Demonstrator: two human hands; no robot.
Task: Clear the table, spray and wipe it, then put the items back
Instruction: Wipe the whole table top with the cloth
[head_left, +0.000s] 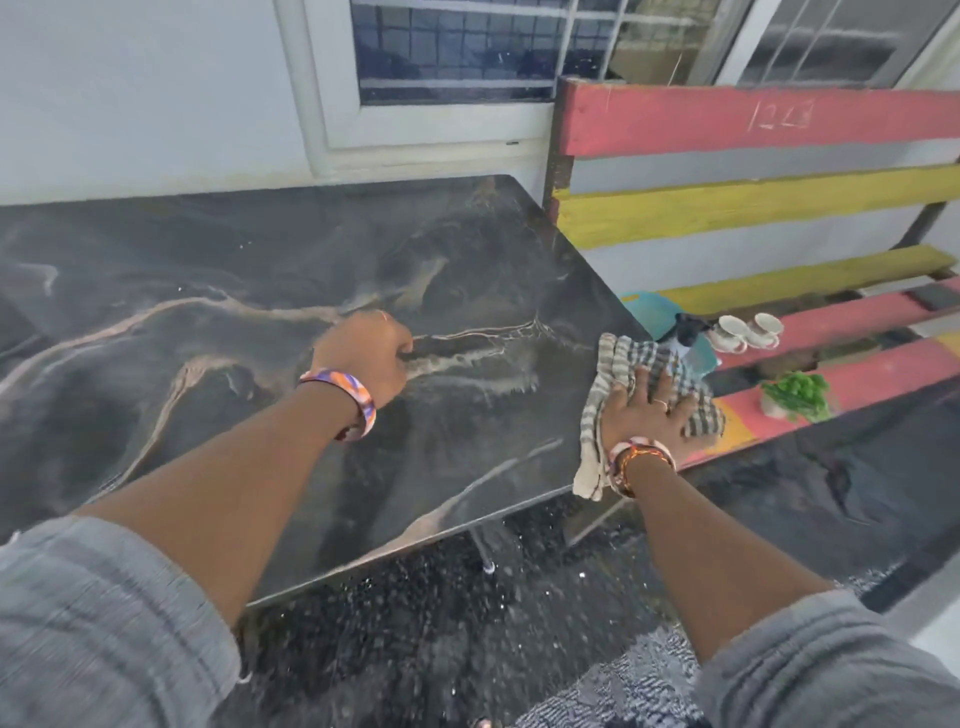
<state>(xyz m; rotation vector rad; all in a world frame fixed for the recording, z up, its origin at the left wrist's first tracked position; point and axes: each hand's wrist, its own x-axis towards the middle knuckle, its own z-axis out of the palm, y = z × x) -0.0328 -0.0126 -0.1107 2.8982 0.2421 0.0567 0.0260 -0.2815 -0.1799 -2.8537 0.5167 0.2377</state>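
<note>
Striped cloth (649, 395) lies under our right hand (641, 410), fingers spread flat, at the bench (260, 291) edge; our left hand (366, 348) rests curled, empty, on the bench.

This looks like the outside of a home, a porch or veranda. Under my hands is a dark table (260, 270) with a marble pattern. Past my fingers there is a white wall (130, 93) and a window (457, 47) with a grille. Just beyond my right fingers stands a wooden bench (753, 208) painted pink and yellow, with two cups (748, 330) and a small green plant (797, 395) on it. The floor (441, 623) below is dark and speckled.
</note>
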